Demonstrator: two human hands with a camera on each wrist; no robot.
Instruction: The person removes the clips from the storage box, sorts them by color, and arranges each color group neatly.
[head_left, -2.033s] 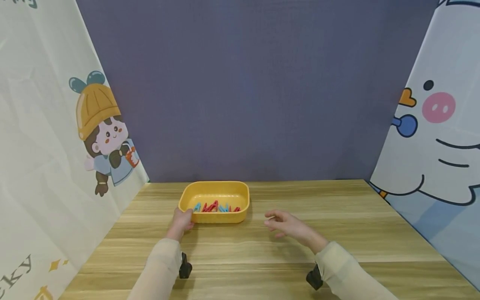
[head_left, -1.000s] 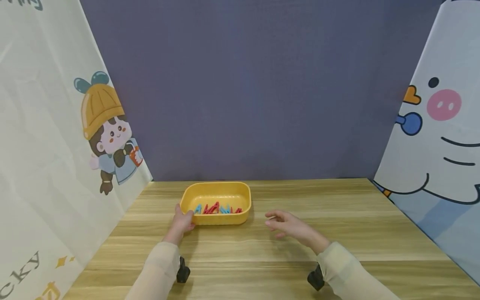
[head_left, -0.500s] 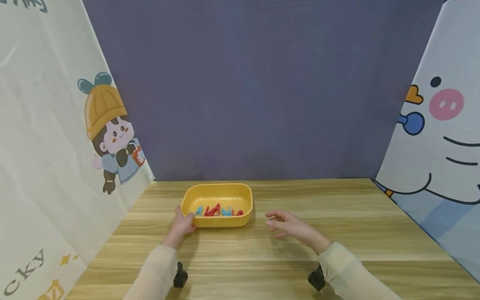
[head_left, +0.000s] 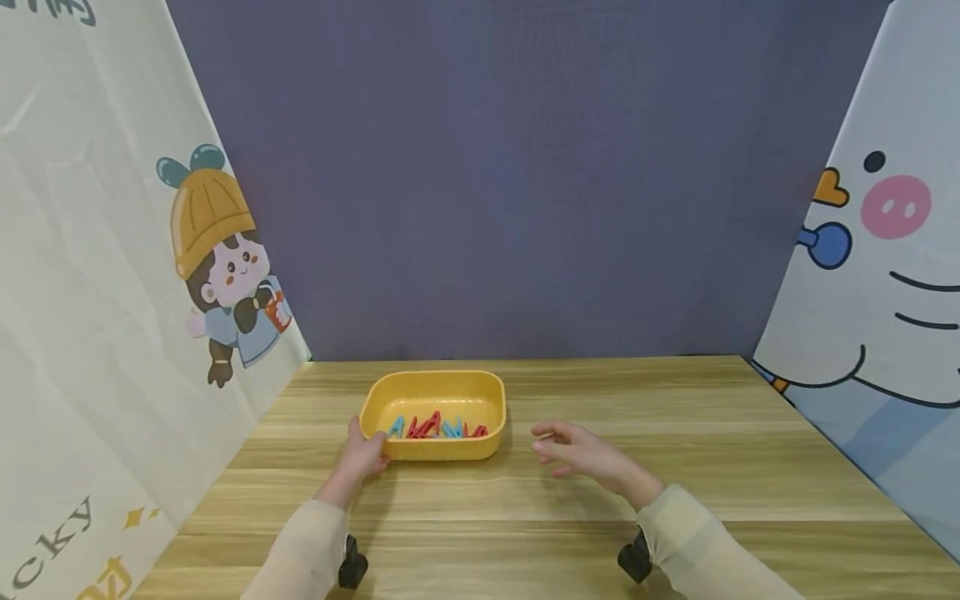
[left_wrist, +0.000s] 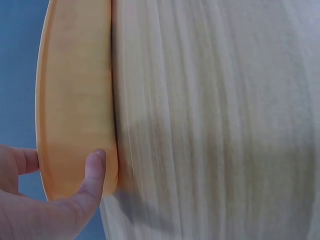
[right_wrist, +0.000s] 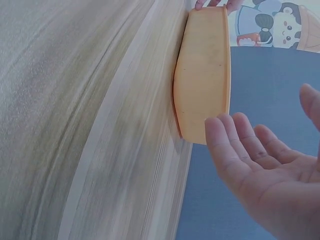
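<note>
A shallow yellow plastic bin (head_left: pixel 442 451) with rounded corners stands on the wooden table. Several red clothespins (head_left: pixel 431 425) and blue clothespins (head_left: pixel 397 427) lie inside it, partly hidden by the near wall. My left hand (head_left: pixel 362 452) grips the bin's near left corner. In the left wrist view, that hand (left_wrist: pixel 47 215) has one digit pressed on the outer wall of the bin (left_wrist: pixel 77 90), another at its rim. To the right of the bin, apart from it, my right hand (head_left: pixel 583 454) hovers with relaxed fingers, holding nothing. The right wrist view shows this hand (right_wrist: pixel 265 175) palm visible, fingers slightly bent.
The wood-grain table (head_left: pixel 660 417) extends to a dark blue-grey panel (head_left: pixel 525 183) at the back. White printed sheets with cartoon figures flank it on the left (head_left: pixel 82 275) and right. A black wrist camera (head_left: pixel 352 567) sits under each pale sleeve.
The bin has slid a little toward me, with my left hand gripping it throughout. The head view has shifted slightly. My right hand has stayed nearly still.
</note>
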